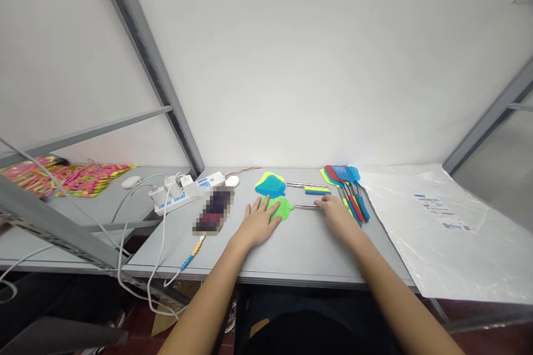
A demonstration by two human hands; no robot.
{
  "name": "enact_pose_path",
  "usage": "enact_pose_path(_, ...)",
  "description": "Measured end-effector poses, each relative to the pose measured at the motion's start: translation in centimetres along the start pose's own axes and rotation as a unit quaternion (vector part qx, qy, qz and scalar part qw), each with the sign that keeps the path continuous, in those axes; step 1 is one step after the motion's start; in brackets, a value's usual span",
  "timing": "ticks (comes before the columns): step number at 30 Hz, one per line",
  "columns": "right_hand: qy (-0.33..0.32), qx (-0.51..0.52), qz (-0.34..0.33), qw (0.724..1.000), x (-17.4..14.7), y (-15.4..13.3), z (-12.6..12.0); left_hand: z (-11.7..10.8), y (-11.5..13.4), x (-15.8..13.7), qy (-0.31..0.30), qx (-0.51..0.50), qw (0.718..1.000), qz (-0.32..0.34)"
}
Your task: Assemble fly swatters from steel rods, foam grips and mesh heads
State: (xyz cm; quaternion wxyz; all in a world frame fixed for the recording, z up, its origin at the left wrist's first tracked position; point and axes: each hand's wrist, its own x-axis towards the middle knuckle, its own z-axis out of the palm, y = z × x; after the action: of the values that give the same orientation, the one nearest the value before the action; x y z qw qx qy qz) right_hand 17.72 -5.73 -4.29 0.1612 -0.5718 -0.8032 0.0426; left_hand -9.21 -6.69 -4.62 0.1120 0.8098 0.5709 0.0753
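A green mesh fly swatter head (284, 209) lies on the grey table, and my left hand (259, 226) rests flat on its left side with fingers spread. From its neck a thin metal rod (305, 206) runs right, where the fingers of my right hand (336, 216) close on its end. Just behind lie a blue swatter head (270, 185) and a yellow one (266, 176) partly under it. Several loose metal rods (302, 184) lie to their right, beside a yellow and a blue handle (317, 191).
Several whole fly swatters (353, 194) are piled right of my right hand. A white plastic bag (449, 233) covers the table's right side. To the left are a blurred-out phone (214, 211), cables and a power strip (179, 199). Metal shelf posts (145, 55) frame the table.
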Motion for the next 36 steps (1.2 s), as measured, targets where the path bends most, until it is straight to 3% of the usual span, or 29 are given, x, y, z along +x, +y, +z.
enact_pose_path(6, -0.022, -0.021, -0.009, 1.000, 0.6, -1.0, 0.7, 0.4, -1.1, -0.8, 0.051, 0.046, 0.998, -0.008)
enact_pose_path(14, -0.027, -0.047, -0.031, 0.998, 1.4, -1.2, 1.2, 0.9, -1.2, 0.5, 0.077, 0.062, 0.994, -0.035)
enact_pose_path(24, -0.009, -0.062, -0.002, 0.998, 0.7, -1.7, 2.1, 1.3, 0.3, 0.3, 0.119, 0.072, 0.988, -0.072)
enact_pose_path(30, 0.014, -0.059, 0.020, 0.998, -2.9, -4.2, 3.3, 1.6, 2.9, -2.8, 0.108, 0.068, 0.992, 0.009)
enact_pose_path(36, -0.050, -0.014, 0.025, 0.998, -4.5, -6.5, 3.9, 1.1, 3.9, -4.1, 0.039, 0.039, 0.995, 0.082)
